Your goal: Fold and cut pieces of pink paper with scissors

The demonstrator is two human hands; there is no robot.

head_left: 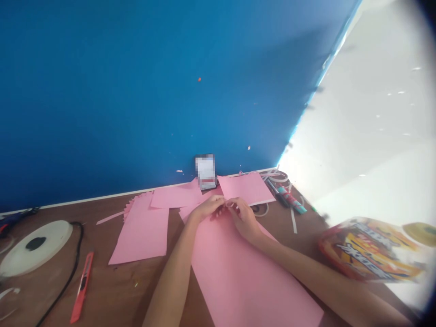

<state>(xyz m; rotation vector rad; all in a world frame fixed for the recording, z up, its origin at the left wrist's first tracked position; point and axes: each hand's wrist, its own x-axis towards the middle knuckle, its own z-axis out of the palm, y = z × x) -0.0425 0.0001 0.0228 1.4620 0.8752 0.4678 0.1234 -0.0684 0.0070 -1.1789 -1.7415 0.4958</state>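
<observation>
My left hand [210, 207] and my right hand [244, 220] meet over the far part of a large pink paper sheet [252, 277]. Both hands have their fingers bent and pinched together, the fingertips nearly touching. Whatever lies between them is too small and blurred to name. The large sheet runs toward me beneath both forearms. Just beyond the hands is another pink sheet [245, 188], and to the left lies a pink sheet [175, 195] that overlaps a pink piece with a fringed edge [145, 234].
A phone [206, 171] leans against the blue wall [136, 91]. On the left lie a red box cutter [81, 288], a black cable [73, 263] and a round white object [51, 243]. Pens [277, 193], a glue-like tube [292, 200] and a large labelled bottle [371, 250] are right.
</observation>
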